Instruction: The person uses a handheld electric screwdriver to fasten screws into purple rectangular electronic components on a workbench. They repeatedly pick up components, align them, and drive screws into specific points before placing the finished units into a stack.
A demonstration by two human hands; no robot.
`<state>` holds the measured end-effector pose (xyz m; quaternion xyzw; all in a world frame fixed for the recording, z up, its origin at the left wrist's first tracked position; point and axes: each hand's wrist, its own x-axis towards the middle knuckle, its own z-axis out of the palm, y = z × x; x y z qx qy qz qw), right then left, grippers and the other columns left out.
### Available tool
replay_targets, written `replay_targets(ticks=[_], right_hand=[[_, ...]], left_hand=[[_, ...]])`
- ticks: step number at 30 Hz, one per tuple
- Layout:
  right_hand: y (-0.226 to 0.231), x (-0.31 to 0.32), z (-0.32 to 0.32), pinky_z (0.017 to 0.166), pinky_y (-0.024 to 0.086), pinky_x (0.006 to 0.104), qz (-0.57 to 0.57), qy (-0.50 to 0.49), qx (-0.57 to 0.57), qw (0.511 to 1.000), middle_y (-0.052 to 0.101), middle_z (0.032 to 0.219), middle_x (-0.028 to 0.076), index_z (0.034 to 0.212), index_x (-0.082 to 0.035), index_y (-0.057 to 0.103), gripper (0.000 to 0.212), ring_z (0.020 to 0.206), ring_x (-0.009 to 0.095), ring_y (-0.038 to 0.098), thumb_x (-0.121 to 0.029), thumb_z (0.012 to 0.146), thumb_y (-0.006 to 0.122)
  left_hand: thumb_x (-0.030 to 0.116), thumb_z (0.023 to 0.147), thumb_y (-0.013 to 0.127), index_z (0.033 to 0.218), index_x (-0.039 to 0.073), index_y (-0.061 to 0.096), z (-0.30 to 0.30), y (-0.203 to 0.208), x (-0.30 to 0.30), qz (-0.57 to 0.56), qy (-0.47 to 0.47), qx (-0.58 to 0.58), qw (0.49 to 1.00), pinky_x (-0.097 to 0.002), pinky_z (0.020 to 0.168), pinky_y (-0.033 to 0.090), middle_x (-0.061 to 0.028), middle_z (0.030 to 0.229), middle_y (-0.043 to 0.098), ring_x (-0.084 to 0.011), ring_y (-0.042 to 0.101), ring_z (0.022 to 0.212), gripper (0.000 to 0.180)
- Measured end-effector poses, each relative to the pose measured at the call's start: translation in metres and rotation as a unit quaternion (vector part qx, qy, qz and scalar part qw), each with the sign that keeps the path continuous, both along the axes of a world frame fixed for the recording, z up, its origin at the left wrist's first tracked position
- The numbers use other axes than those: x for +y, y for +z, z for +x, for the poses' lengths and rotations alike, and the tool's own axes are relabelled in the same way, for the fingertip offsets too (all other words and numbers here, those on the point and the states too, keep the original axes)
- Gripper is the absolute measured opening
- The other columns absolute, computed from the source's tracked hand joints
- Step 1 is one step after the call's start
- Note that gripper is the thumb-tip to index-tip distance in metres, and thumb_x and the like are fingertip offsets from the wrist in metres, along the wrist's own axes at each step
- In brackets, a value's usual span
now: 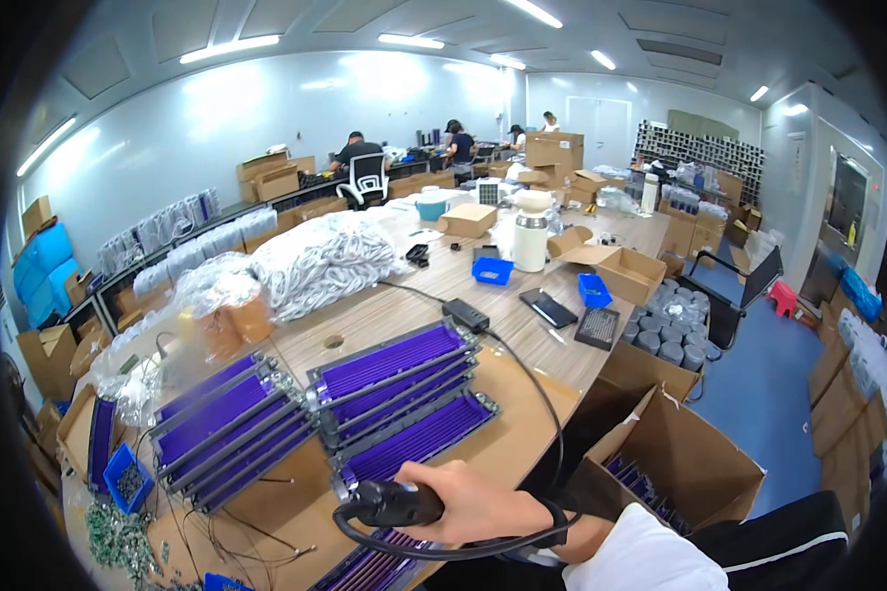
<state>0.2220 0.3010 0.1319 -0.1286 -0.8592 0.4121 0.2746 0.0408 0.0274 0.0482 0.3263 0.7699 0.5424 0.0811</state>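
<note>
My right hand (468, 504) comes in from the lower right, its fingers wrapped round a black corded electric screwdriver (389, 502). The tool's front end is beside the lower purple panels with grey frames (414, 438). Its black cable loops below my wrist. Directly left of these, another stack of purple framed panels (227, 424) lies on the cardboard-covered table. Part of one more purple panel (375, 563) shows beneath my hand at the lower edge. My left hand is out of view.
A black power box (465, 314) sits behind the panels. At left are a blue bin of small parts (128, 478) and loose green-grey pieces (118, 540). An open carton (675, 458) stands at right. White bundled cables (325, 266) cover the table's far left.
</note>
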Motion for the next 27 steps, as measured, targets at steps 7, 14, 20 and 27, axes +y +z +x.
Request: replay_targets(ticks=[7, 14, 20, 27], right_hand=[[-0.056, 0.006, 0.003, 0.077, 0.050, 0.0432, 0.041, -0.047, -0.064, 0.996, 0.059, 0.104, 0.018, 0.108, 0.000, 0.056, 0.042, 0.093, 0.038, 0.062, -0.024, 0.079, 0.075], [-0.061, 0.000, 0.001, 0.089, 0.051, 0.0374, 0.008, -0.063, -0.093, 0.994, 0.059, 0.123, 0.019, 0.116, 0.005, 0.056, 0.052, 0.107, 0.034, 0.062, -0.026, 0.080, 0.077], [-0.076, 0.001, 0.004, 0.091, 0.050, 0.0407, 0.014, -0.045, -0.062, 0.997, 0.053, 0.131, 0.017, 0.111, 0.002, 0.055, 0.048, 0.111, 0.037, 0.059, -0.032, 0.082, 0.075], [-0.076, 0.003, 0.004, 0.089, 0.050, 0.0407, 0.002, -0.030, -0.078, 0.997, 0.052, 0.130, 0.015, 0.111, 0.000, 0.054, 0.046, 0.111, 0.036, 0.059, -0.031, 0.083, 0.074]], left_hand=[[0.000, 0.088, 0.066, 0.110, -0.001, 0.057, 0.003, 0.001, 0.000, -0.016, -0.014, 0.046, 0.999, -0.0298, 0.081, 0.047, -0.0093, 0.094, 0.059, -0.0184, 0.058, 0.087, 0.023], [0.000, 0.086, 0.066, 0.107, -0.002, 0.057, 0.011, 0.007, 0.003, -0.021, 0.014, 0.070, 0.997, -0.0332, 0.083, 0.047, -0.0130, 0.091, 0.060, -0.0238, 0.058, 0.086, 0.023], [0.001, 0.086, 0.066, 0.104, -0.001, 0.057, 0.013, 0.009, 0.001, -0.018, 0.008, 0.063, 0.998, -0.0334, 0.082, 0.047, -0.0133, 0.090, 0.060, -0.0245, 0.059, 0.084, 0.020], [0.002, 0.088, 0.065, 0.105, -0.002, 0.057, 0.014, 0.006, 0.002, -0.005, 0.018, 0.096, 0.995, -0.0332, 0.081, 0.048, -0.0134, 0.090, 0.060, -0.0251, 0.059, 0.083, 0.019]])
